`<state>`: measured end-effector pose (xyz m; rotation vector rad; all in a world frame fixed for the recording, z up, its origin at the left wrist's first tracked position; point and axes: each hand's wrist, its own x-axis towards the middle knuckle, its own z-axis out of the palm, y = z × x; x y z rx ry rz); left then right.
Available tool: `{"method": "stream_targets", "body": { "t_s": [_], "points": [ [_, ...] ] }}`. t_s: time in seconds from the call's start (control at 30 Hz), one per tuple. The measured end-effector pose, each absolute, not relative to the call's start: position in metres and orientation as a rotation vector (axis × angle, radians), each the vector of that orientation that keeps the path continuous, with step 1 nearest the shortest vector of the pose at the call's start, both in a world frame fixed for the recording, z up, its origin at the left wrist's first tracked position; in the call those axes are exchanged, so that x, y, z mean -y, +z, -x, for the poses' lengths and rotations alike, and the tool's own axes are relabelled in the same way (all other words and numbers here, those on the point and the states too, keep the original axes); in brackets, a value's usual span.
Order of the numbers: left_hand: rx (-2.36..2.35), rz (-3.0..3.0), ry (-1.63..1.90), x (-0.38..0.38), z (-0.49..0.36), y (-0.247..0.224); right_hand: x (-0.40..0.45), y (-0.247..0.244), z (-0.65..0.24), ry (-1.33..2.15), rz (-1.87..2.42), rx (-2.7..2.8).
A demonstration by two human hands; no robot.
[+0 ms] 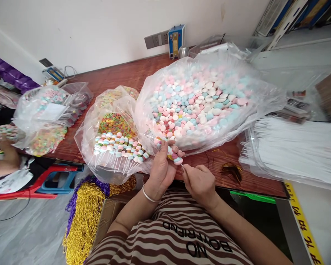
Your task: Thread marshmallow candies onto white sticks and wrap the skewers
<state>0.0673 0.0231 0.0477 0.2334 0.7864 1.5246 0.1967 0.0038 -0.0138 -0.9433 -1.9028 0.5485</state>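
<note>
While the left hand [162, 163] cradles beads [178, 161] and the right hand [200, 182] pinches their stick [182, 166] at five o'clock, threading seems in hand, likely calling for steady alignment.

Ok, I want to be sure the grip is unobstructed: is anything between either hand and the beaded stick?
Nothing visible: the left hand holds the beaded stick and the right hand meets its lower end. The big bag lies beyond.
</note>
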Motion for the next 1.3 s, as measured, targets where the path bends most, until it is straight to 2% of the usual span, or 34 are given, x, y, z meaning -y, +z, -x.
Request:
{"method": "stream_targets", "body": {
  "t_s": [0.13,0.2,0.27,0.3,0.4,0.47,0.53,0.7,0.93,1.13,1.3],
  "points": [
    [-0.732,-0.226,1.455,-0.024,-0.064,0.047,0.001,-0.001,-0.192,1.873,0.833,1.183],
    [-0.675,-0.212,1.414,-0.025,-0.063,0.046,0.002,0.003,-0.190,2.177,0.693,0.894],
    [-0.671,-0.199,1.383,-0.025,-0.065,0.044,0.000,0.005,-0.188,2.122,0.716,0.932],
    [-0.692,-0.201,1.381,-0.024,-0.067,0.043,-0.001,0.004,-0.187,1.960,0.797,1.067],
    [-0.748,-0.275,1.390,-0.021,-0.077,0.038,-0.008,0.000,-0.187,1.077,1.032,1.621],
    [-0.755,-0.336,1.397,-0.019,-0.082,0.035,-0.012,-0.002,-0.188,0.546,1.042,1.854],
    [-0.751,-0.356,1.419,-0.019,-0.082,0.033,-0.013,-0.002,-0.191,0.376,1.041,1.921],
    [-0.804,-0.393,1.493,-0.020,-0.076,0.030,-0.005,0.007,-0.198,0.911,1.104,1.827],
    [-0.870,-0.444,1.447,-0.011,-0.093,0.017,-0.006,0.002,-0.182,1.149,1.080,1.524],
    [-0.965,-0.578,1.254,-0.007,-0.084,0.008,-0.005,-0.006,-0.180,1.795,0.911,0.963],
    [-0.942,-0.566,1.305,-0.001,-0.084,0.010,-0.010,0.001,-0.179,1.893,0.836,0.638]
  ]
}}
